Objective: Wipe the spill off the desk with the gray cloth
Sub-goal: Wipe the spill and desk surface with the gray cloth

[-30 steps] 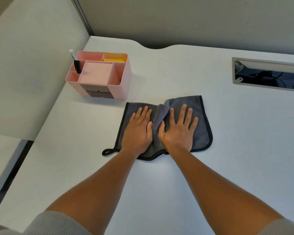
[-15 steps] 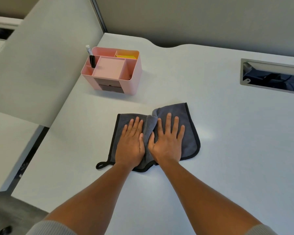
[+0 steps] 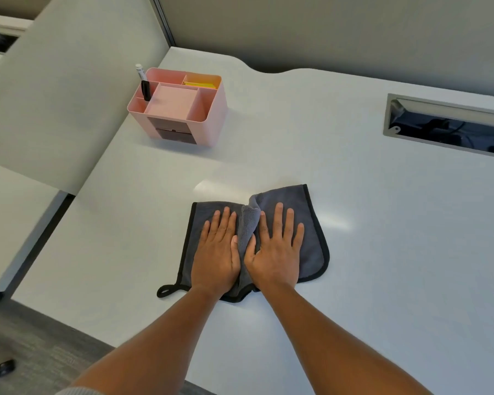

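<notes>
Near the front edge of the white desk (image 3: 382,252), both forearms reach forward. Left hand (image 3: 217,252) and right hand (image 3: 274,252) lie flat, side by side, on the gray cloth (image 3: 311,223), fingers straight and slightly spread, pressing down without gripping. A ridge of fabric bunches between the thumbs; smoothing it would probably give fuller contact. No liquid is plainly visible, only faint sheens beyond and right of the cloth, likely worth even, overlapping passes. Farther left stands a pink organizer (image 3: 180,109) with a marker (image 3: 143,81); far right, a cable slot (image 3: 451,126).
</notes>
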The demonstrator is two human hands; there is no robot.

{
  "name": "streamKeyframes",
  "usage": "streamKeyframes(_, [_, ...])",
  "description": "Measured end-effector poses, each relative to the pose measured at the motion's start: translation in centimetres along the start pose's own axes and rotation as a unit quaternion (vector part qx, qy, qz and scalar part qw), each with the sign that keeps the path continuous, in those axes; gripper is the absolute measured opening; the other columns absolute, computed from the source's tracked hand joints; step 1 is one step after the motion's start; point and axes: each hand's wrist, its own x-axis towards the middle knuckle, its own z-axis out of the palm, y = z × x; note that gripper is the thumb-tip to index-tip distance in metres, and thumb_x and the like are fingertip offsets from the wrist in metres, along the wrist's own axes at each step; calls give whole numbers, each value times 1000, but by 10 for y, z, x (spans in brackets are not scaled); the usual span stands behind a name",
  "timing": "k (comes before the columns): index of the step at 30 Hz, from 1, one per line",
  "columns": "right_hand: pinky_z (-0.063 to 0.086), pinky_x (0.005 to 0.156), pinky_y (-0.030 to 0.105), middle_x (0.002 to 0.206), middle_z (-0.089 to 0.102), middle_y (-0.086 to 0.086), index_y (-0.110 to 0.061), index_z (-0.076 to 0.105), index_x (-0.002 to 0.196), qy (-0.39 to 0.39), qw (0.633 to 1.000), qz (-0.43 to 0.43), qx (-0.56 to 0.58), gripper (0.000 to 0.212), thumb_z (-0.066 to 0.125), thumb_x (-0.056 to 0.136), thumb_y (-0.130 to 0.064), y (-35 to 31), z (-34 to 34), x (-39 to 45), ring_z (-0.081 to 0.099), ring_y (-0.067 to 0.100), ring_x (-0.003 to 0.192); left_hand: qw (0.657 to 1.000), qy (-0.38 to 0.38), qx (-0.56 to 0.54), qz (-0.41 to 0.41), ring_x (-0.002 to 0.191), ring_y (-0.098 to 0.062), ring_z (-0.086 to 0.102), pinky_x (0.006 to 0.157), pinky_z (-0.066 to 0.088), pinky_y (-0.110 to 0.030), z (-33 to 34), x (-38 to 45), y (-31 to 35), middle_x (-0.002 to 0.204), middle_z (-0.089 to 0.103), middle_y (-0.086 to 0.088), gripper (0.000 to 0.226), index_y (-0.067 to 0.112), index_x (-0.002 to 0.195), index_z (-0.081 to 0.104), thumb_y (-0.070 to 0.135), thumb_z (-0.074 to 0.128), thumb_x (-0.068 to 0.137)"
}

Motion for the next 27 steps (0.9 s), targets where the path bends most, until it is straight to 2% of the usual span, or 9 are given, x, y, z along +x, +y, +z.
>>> streamKeyframes(17, [6, 123, 54, 167, 3, 13, -27, 23, 157, 1, 1000, 23, 5, 63, 15, 98, -50, 94, -21, -14, -1, 30, 154, 1000, 2, 20, 3, 152, -14, -4, 124, -1, -36, 34, -10, 91, 165, 6, -1, 60, 14, 157, 11, 34, 6, 101])
streamKeyframes(21, [9, 123, 54, 167, 5, 13, -28, 27, 156, 7, 1000, 22, 17, 63, 20, 98, -50, 116, -28, -9, 1, 31, 154, 1000, -2, 21, -10, 152, -14, -7, 123, -6, -34, 38, -8, 116, 165, 4, -2, 62, 15, 157, 7, 35, 1, 99])
streamKeyframes(27, [5, 123, 54, 167, 2, 12, -28, 24, 156, 2, 1000, 5, 26, 63, 25, 98, -52, 126, -28, 3, -4, 29, 154, 999, -2, 20, -42, 152, -14, -8, 124, -4, -36, 39, -3, 126, 166, 3, -1, 62, 16, 157, 5, 35, -1, 98])
